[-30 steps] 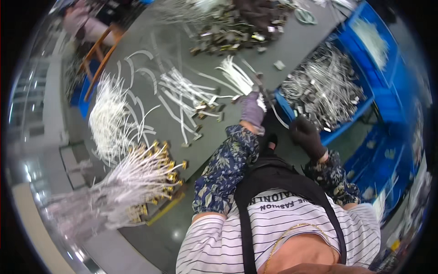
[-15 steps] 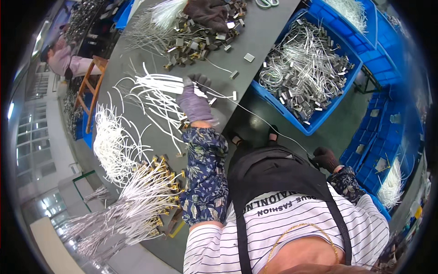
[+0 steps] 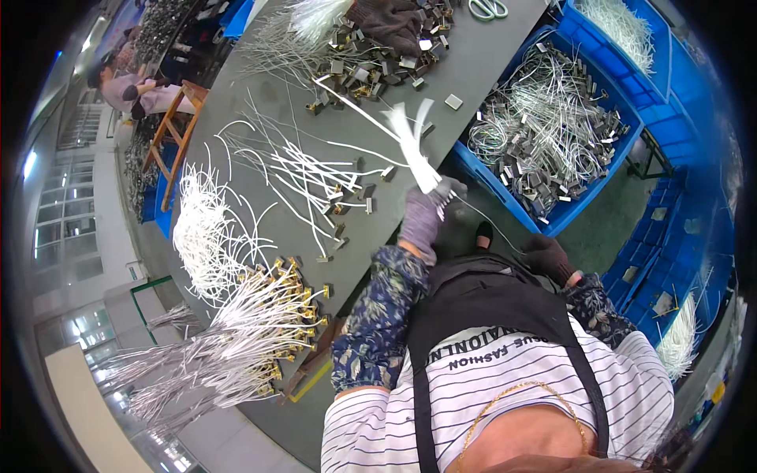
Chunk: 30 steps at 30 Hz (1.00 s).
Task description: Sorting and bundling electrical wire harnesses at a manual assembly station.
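Observation:
My left hand, in a purple-grey glove, is closed around a bundle of white tubes just off the table's edge. The bundle points up and away, its far ends fanned and partly blurred. From this hand a thin wire stretches right to my right hand, which wears a dark brown glove and pinches the wire's end near my waist. Loose white tubed wires with small metal blocks lie on the grey table to the left of my left hand.
A blue bin of silvery wires with metal blocks stands right of the table. Curled white tubes and brass-ended wires lie at the left. Beyond are a pile of blocks, a dark glove and scissors.
My left hand has moved right and nearer me, off the tabletop, bringing the white tube bundle along. My right hand has shifted slightly left and up, and the wire between the hands spans a shorter distance.

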Each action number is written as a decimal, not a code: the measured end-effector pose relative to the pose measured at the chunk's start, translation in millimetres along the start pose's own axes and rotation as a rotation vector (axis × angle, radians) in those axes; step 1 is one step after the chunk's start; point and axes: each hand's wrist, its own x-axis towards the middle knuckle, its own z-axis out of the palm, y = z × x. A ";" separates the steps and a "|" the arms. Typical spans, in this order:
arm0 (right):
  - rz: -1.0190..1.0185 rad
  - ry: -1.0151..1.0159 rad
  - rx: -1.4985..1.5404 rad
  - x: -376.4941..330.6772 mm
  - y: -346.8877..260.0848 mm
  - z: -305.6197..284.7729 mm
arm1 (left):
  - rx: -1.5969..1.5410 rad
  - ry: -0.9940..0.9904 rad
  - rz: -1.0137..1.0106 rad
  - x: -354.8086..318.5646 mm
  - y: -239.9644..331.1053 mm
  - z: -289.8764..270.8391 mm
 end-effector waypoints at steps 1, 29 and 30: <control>-0.018 0.002 -0.035 1.7 -6.7 1.8 | 0.542 0.198 0.210 -3.2 -6.4 -3.3; -0.275 -0.423 -0.299 37.7 -141.8 130.9 | -0.796 0.925 0.520 -39.6 67.8 -208.9; -0.295 -0.388 -0.382 43.1 -152.7 142.9 | -0.601 1.026 0.445 -39.1 67.9 -196.6</control>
